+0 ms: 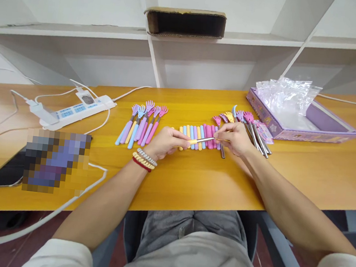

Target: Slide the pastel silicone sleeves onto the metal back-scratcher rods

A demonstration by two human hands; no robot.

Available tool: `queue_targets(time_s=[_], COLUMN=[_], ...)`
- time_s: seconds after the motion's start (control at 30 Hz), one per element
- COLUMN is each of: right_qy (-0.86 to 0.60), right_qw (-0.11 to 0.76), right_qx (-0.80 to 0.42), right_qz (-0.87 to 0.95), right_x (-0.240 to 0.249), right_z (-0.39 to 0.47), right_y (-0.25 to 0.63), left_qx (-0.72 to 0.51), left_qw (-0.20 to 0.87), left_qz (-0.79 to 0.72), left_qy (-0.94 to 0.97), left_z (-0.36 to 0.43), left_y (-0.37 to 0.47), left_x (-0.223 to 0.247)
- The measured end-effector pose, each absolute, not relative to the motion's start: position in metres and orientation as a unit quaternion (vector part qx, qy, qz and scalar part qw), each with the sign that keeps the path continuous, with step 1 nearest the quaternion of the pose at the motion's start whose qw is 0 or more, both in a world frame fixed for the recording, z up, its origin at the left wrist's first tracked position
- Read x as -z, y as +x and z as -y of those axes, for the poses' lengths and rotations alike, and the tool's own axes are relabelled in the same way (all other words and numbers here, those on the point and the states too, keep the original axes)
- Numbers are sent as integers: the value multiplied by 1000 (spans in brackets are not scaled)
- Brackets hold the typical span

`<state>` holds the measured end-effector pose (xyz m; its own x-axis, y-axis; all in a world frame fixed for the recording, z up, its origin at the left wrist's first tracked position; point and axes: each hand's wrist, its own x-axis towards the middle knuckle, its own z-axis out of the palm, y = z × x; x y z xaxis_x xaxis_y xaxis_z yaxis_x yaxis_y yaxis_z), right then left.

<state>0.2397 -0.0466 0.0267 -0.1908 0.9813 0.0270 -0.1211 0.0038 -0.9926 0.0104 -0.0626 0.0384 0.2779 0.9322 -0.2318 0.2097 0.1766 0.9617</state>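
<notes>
My left hand [168, 142] is closed on a yellow handle [193, 142] with a metal rod [206, 139] pointing right. The fingers of my right hand [233, 137] pinch the rod's far end. Beneath and behind them lies a row of yellow, blue, purple and pink handles [208, 132]. To the left rests a group of claw-headed sticks with coloured handles [143, 123]. Beside my right hand lie more claw heads on bare metal rods [257, 134], in pink, yellow, purple and blue.
A purple box [319, 136] holding clear plastic bags [289, 97] stands at the back right. At left are a white power strip [80, 111], cables and a dark phone [8, 170]. White shelves [204, 68] with a cardboard box [186, 23] rise behind the table [175, 184].
</notes>
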Motion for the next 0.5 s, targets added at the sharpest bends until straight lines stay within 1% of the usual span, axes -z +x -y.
queue_targets(time_s=[0.2, 0.5], right_qy=[-413, -417], right_qw=[480, 465], right_qx=[-563, -555], right_qz=[531, 550], right_x=[-29, -27], right_z=[50, 51], right_y=[238, 237], left_qx=[-319, -314], left_qw=[602, 609], left_qz=[-498, -506], left_qy=[536, 524], left_z=[62, 63], left_y=[9, 9], left_x=[-38, -39])
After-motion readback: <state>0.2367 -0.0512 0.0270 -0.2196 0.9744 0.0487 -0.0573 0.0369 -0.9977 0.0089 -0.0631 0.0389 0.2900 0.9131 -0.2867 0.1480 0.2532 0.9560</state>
